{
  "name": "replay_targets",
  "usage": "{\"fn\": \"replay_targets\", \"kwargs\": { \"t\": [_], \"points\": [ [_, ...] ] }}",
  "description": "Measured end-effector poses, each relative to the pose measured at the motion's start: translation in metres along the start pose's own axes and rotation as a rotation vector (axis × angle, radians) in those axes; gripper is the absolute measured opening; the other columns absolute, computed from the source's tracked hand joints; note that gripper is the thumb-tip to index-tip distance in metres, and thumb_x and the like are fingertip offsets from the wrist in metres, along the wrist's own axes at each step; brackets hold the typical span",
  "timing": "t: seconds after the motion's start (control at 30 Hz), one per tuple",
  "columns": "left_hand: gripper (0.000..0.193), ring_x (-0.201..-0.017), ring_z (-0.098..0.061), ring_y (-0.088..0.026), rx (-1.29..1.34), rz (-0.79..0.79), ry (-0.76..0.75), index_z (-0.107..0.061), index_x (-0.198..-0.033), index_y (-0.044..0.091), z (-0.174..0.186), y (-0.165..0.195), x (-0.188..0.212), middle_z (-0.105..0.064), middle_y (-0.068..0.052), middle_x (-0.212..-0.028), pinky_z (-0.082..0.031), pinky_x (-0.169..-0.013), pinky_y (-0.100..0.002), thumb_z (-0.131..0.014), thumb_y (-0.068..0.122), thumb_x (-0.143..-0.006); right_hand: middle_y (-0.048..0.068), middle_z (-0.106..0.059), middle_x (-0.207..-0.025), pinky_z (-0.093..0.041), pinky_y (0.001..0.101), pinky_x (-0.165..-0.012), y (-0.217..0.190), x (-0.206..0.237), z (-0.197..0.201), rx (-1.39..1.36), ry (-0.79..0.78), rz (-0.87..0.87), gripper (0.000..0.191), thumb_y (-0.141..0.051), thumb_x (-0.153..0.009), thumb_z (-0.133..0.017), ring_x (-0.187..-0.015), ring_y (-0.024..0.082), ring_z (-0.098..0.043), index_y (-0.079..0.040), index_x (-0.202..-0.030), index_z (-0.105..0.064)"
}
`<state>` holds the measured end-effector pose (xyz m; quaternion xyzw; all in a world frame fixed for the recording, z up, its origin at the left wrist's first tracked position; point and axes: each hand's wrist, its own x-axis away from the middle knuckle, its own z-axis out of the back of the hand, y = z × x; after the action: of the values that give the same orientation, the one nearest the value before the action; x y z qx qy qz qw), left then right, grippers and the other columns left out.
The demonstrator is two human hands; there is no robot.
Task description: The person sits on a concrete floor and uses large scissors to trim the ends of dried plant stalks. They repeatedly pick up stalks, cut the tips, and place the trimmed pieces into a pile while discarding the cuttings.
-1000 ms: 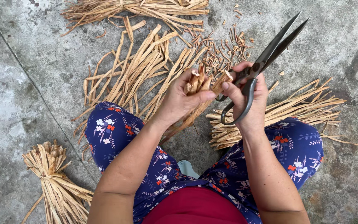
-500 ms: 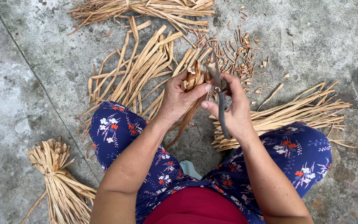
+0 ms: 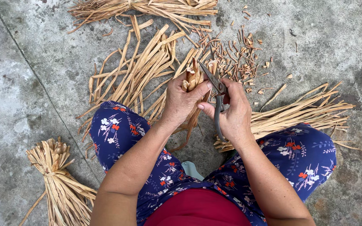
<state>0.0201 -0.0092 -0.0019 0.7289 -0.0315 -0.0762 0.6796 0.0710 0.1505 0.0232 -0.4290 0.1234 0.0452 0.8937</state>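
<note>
The person wears loose trousers (image 3: 118, 129) of dark blue cloth, printed with small white and orange-red flowers and thin leaf lines. The top (image 3: 197, 209) is plain dark red. Both forearms are without sleeves.

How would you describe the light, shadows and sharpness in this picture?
Head view: soft, even daylight with faint shadows and no glare on the concrete floor; the left hand, right hand, scissors and dried strips all look sharp, without motion blur.

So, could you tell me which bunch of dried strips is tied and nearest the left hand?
The tied bundle at bottom left, bound around its middle; the other tied one lies farther off.
</note>
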Motion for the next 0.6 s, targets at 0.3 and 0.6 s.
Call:
{"fn": "replay_targets", "kwargs": {
  "t": [0.3, 0.6],
  "points": [
    [0.020, -0.085, -0.071, -0.008, 0.111, 0.038, -0.003, -0.075, -0.111, 0.003, 0.000, -0.004, -0.002, -0.077, -0.002, -0.097, -0.061, -0.077, -0.024, -0.077, 0.015, -0.094, -0.004, -0.059, -0.075, -0.048, 0.0228, -0.062, 0.005, 0.000, -0.003, -0.176, -0.008, -0.127, 0.060, -0.039, -0.076, -0.091, -0.071, 0.005, -0.053, -0.002, -0.119, -0.071],
    [0.026, -0.092, -0.071, -0.012, 0.081, 0.093, -0.092, -0.069, -0.115, 0.006, 0.002, -0.007, -0.002, -0.072, -0.004, -0.100, -0.063, -0.082, -0.028, -0.071, 0.026, -0.098, -0.001, -0.063, -0.079, -0.043, 0.0220, -0.061, 0.025, -0.003, -0.011, -0.471, 0.023, -0.224, 0.043, -0.023, -0.082, -0.090, -0.069, 0.005, -0.053, -0.003, -0.113, -0.069]
  ]
}}
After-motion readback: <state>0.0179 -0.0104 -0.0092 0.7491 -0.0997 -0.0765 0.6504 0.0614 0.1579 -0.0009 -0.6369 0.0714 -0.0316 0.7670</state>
